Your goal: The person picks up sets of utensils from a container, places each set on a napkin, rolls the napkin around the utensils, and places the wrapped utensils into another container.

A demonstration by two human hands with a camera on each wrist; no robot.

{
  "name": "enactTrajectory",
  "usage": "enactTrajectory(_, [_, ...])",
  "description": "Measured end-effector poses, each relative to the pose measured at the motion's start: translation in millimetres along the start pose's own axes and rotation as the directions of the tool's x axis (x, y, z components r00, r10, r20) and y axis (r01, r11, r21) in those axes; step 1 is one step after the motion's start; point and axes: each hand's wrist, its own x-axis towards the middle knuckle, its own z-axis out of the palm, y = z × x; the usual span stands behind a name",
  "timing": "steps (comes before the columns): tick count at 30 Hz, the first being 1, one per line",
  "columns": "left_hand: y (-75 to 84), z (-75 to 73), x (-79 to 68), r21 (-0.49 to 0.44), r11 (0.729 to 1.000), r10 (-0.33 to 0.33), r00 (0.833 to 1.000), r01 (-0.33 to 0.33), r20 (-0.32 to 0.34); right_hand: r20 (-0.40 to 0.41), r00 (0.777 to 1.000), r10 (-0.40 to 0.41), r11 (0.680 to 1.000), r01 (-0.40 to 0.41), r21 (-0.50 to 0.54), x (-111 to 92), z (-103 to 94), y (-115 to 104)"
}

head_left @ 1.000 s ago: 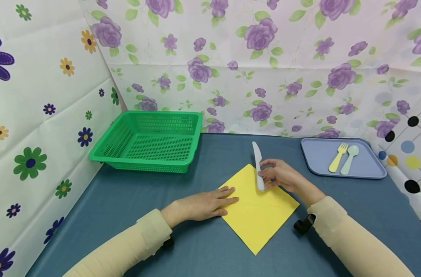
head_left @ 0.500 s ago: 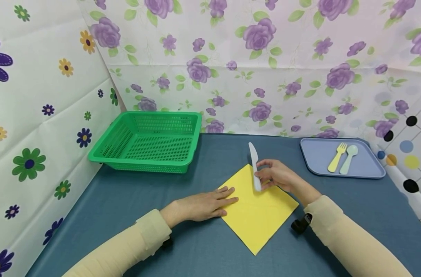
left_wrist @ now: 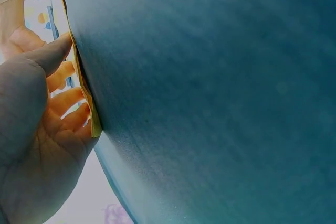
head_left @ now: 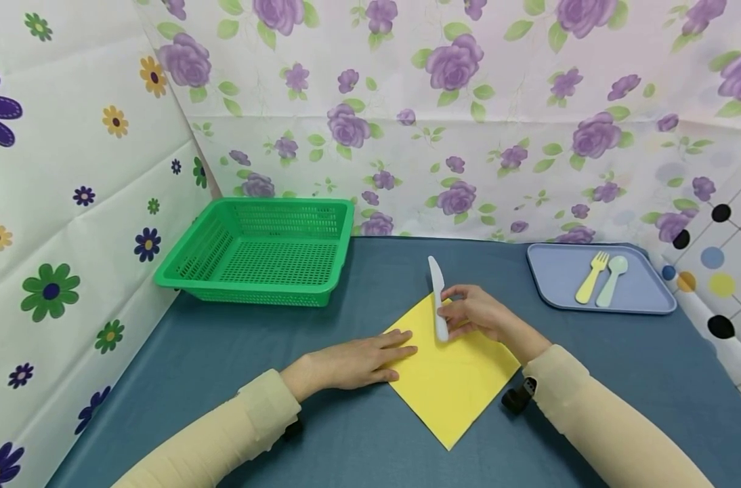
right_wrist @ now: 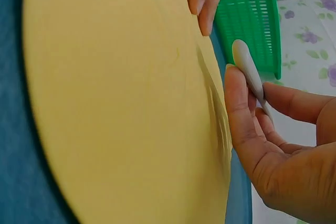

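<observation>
A yellow napkin [head_left: 452, 386] lies on the table like a diamond, one corner pointing at the person. My left hand [head_left: 358, 359] rests on its left corner with the fingers spread straight. In the left wrist view, that hand's thumb and fingers reach over the edge of the napkin [left_wrist: 79, 72]. My right hand [head_left: 477, 315] pinches a white plastic knife [head_left: 437, 298] by its handle, over the napkin's upper part. The blade points to the back of the table. In the right wrist view, the knife [right_wrist: 247, 66] sits between thumb and fingers, just off the napkin surface [right_wrist: 131, 98].
A green plastic basket [head_left: 330, 288] stands at the back left. At the back right, a blue-grey tray [head_left: 556, 281] bears a yellow fork [head_left: 592, 278] and a pale green spoon [head_left: 611, 281]. Floral sheets [head_left: 401, 149] hang behind and at the left.
My right hand has moved a little to the left with the knife over the napkin. The left hand has stayed in place on the napkin.
</observation>
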Motion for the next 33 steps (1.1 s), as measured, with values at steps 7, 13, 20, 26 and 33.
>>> enactTrajectory(7, [-0.2, 0.5, 0.1, -0.01, 1.0, -0.013, 1.0, 0.013, 0.005, -0.012, 1.0, 0.015, 1.0, -0.016, -0.015, 3.3, 9.0, -0.5])
enactTrajectory(13, [-0.5, 1.4, -0.6, -0.016, 1.0, -0.012, 1.0, 0.012, 0.001, -0.032, 0.999, 0.031, 0.999, -0.031, -0.015, 5.4, 16.6, 1.2])
enactTrajectory(20, [-1.0, 1.9, 0.7, -0.019, 1.0, -0.006, 1.0, 0.006, 0.0, -0.064, 0.997, 0.037, 0.999, -0.039, -0.031, 5.4, 24.6, 2.0])
enactTrajectory(26, [-0.4, 1.2, 2.2, 0.0, 1.0, 0.001, 1.0, -0.001, -0.006, -0.086, 0.996, 0.008, 0.996, -0.016, -0.092, 5.9, 27.0, 2.9])
enactTrajectory(33, [0.1, 0.6, 2.6, 0.014, 1.0, -0.006, 1.0, 0.006, 0.0, -0.111, 0.994, -0.018, 0.989, 0.001, -0.151, 5.1, 32.3, 1.5])
